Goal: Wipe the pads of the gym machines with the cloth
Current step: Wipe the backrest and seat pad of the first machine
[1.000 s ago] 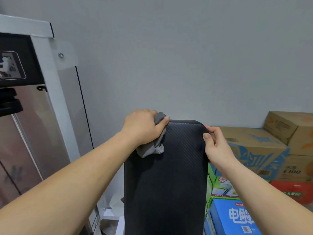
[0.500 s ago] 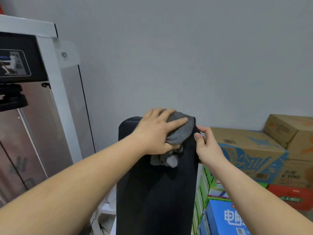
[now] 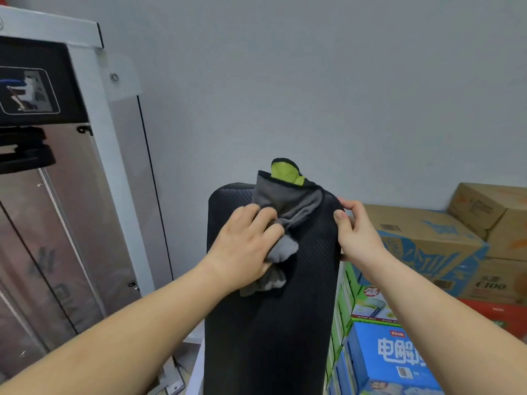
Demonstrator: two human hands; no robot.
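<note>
A tall black textured back pad [image 3: 273,323] of a gym machine stands upright in front of me. My left hand [image 3: 242,249] presses a bunched grey cloth [image 3: 288,206] with a green inner side against the pad's upper face. A flap of the cloth sticks up over the pad's top edge. My right hand [image 3: 356,232] grips the pad's upper right edge, thumb on the front and fingers behind.
A white-framed weight stack housing [image 3: 94,172] with a clear shield and a black instruction placard stands at the left. Stacked cardboard boxes [image 3: 422,246] and a blue carton [image 3: 390,360] fill the right side. A plain grey wall is behind.
My left hand has slid the cloth from the pad's top left corner to its top right, then down a little. The cloth has unfolded, showing green. My right hand kept its grip.
</note>
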